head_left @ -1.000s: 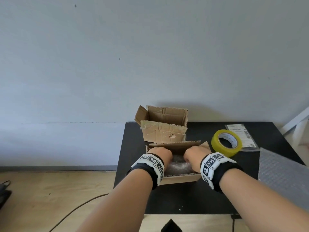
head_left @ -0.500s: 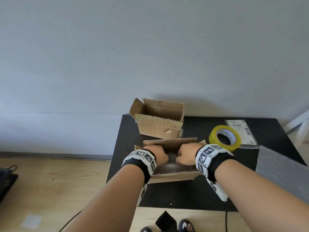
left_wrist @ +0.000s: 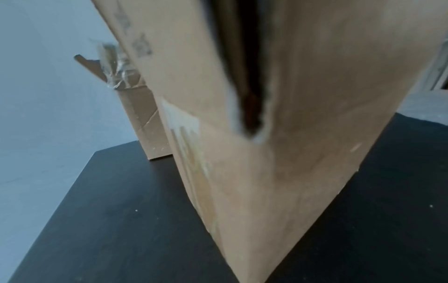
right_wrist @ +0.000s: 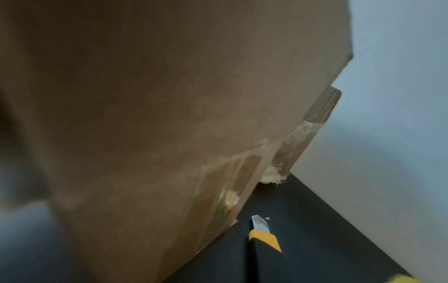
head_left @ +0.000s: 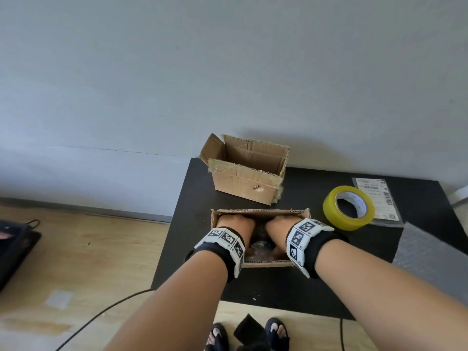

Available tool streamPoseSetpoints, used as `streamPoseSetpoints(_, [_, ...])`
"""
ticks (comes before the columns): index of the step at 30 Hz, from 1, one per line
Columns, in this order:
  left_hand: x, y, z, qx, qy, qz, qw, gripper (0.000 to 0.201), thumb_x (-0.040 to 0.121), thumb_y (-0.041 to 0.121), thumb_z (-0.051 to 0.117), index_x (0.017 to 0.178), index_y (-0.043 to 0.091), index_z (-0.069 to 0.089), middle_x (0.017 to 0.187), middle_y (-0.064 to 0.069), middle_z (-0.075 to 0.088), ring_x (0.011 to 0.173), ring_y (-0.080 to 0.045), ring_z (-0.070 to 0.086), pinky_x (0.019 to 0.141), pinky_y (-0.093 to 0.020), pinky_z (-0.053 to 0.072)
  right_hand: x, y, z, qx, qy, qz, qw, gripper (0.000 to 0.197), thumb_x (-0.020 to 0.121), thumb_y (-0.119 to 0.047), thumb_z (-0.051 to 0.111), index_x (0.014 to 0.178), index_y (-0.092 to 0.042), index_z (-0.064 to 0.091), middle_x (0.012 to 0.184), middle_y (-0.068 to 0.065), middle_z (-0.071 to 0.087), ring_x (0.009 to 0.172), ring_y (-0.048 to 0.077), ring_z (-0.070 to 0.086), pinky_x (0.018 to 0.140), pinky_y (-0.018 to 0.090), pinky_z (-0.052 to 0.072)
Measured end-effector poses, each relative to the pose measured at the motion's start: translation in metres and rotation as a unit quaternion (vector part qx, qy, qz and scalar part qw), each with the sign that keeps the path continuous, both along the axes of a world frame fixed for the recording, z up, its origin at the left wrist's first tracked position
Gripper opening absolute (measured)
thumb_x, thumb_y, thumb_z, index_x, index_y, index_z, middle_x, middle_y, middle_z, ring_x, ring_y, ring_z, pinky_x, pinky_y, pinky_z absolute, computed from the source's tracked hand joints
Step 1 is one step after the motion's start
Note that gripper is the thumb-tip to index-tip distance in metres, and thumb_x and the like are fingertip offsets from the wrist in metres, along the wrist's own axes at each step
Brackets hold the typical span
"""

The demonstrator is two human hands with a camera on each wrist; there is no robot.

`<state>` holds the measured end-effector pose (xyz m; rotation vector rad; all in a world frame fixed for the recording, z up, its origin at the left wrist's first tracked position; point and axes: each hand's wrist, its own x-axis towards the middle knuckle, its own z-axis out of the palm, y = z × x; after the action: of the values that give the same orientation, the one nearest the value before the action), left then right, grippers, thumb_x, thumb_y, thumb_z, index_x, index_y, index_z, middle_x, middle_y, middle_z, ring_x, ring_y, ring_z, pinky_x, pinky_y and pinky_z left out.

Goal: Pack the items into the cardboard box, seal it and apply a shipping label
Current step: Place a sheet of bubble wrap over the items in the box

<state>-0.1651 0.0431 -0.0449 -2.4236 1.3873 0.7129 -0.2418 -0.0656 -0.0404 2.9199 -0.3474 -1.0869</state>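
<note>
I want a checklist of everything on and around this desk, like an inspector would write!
Surface: black table, a few pale specks near its front edge.
Job's things: near cardboard box, open, something in clear wrap inside; yellow tape roll; shipping label lying flat behind the roll.
Clutter: second open box at the back; bubble wrap sheet at right; utility knife, blade out, beside the near box.
Hands: left hand and right hand both reach into the near box; fingers hidden.
Cables: one dark cable on the floor at left; another at right.
Surroundings: grey wall, wooden floor, person's sandalled feet.
</note>
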Motion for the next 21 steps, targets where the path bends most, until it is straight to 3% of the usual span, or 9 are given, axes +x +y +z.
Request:
streamPoseSetpoints(3, [-0.002,-0.003,0.001,0.019,-0.046,-0.05,0.997,0.053,0.076,0.043,0.073,0.122,0.02,0.059,0.119,-0.003,0.064,0.109,-0.025,0.06,0.093,-0.038,0.047,0.002,0.0,-0.004,0.007,0.002,0.009,1.0,0.035,0.067,-0.036,0.076,0.095,-0.019,0.067,0.09,0.003,0.069,0.079,0.025,0.067,0.066,0.03,0.051])
streamPoseSetpoints(7, [-0.006,-0.01,0.004,0.054,-0.065,-0.089,0.992,0.04,0.084,0.038,0.066,0.12,0.02,0.059,0.113,-0.002,0.066,0.101,-0.024,0.063,0.082,-0.038,0.051,0.004,-0.001,-0.009,0.007,-0.003,0.008,1.0,0.035,0.073,-0.039,0.072,0.1,-0.018,0.066,0.094,0.003,0.069,0.082,0.025,0.066,0.069,0.031,0.052])
streamPoseSetpoints(9, [-0.007,-0.012,0.003,0.069,-0.07,-0.105,0.99,0.031,0.087,0.037,0.063,0.113,0.019,0.062,0.109,-0.001,0.067,0.098,-0.023,0.064,0.076,-0.036,0.05,0.005,-0.001,-0.011,0.0,-0.005,0.019,1.0,0.032,0.081,-0.04,0.066,0.105,-0.018,0.066,0.101,0.002,0.068,0.089,0.025,0.065,0.075,0.032,0.051])
streamPoseSetpoints(13, [-0.005,-0.018,0.004,0.097,-0.075,-0.111,0.986,0.02,0.088,0.04,0.06,0.093,0.021,0.063,0.095,0.001,0.068,0.087,-0.022,0.063,0.065,-0.033,0.045,0.01,0.0,-0.01,-0.016,-0.009,0.046,0.999,0.028,0.09,-0.037,0.057,0.11,-0.019,0.065,0.105,0.002,0.067,0.096,0.023,0.063,0.07,0.033,0.044])
streamPoseSetpoints(15, [-0.004,-0.017,0.004,0.102,-0.052,-0.097,0.989,0.022,0.087,0.041,0.061,0.093,0.021,0.064,0.094,0.0,0.067,0.086,-0.022,0.063,0.067,-0.033,0.047,0.01,0.002,-0.01,-0.014,-0.013,0.043,0.999,0.026,0.091,-0.036,0.055,0.108,-0.019,0.066,0.105,0.002,0.067,0.097,0.023,0.063,0.07,0.033,0.043])
streamPoseSetpoints(18, [-0.004,-0.008,0.001,0.081,0.032,-0.006,0.996,0.023,0.08,0.036,0.07,0.094,0.018,0.065,0.096,-0.004,0.068,0.091,-0.025,0.065,0.075,-0.034,0.052,0.004,0.002,-0.008,0.016,-0.021,-0.001,1.0,0.024,0.088,-0.036,0.06,0.099,-0.016,0.067,0.097,0.004,0.068,0.087,0.024,0.065,0.068,0.029,0.045])
streamPoseSetpoints(21, [-0.001,-0.003,0.017,0.053,0.081,0.06,0.994,0.027,0.086,0.038,0.061,0.101,0.015,0.064,0.105,-0.008,0.068,0.095,-0.026,0.064,0.085,-0.036,0.053,0.001,0.0,0.004,0.036,-0.003,-0.034,0.999,0.021,0.088,-0.03,0.06,0.098,-0.013,0.066,0.097,0.006,0.068,0.086,0.024,0.065,0.071,0.031,0.048])
